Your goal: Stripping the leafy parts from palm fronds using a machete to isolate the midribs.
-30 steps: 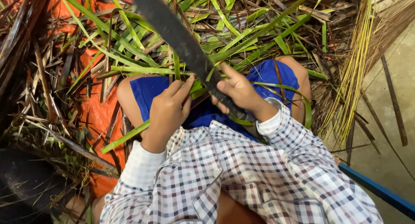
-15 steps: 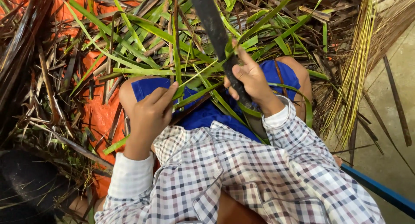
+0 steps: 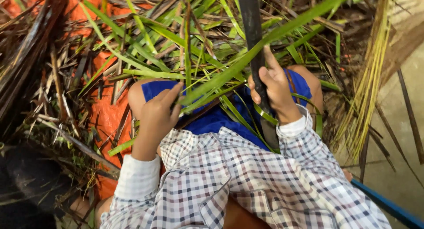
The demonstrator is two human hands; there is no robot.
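Checked shirt [image 3: 247,185] fills the near frame, white cuffs at both wrists. Left hand [image 3: 157,114] sits on the left knee, fingers curled shut around the base of a long green leaf [image 3: 247,56]; the leaf runs up and right from that grip, crossing in front of the blade. Right hand [image 3: 274,89] is wrapped tight round the handle of a dark blade [image 3: 251,21], thumb laid up along it; the blade points away, nearly straight up the frame and out the top edge. Both hands over blue shorts [image 3: 212,118], well apart from each other. Under the knees: orange tarp [image 3: 104,118], mostly buried. Beyond: heap of green leaves [image 3: 150,39] mixed with dry brown strips [image 3: 39,65]. Right side: bundle of yellow midribs [image 3: 369,74] on a concrete floor [image 3: 410,70]. Blue bar [image 3: 388,207] at bottom right.
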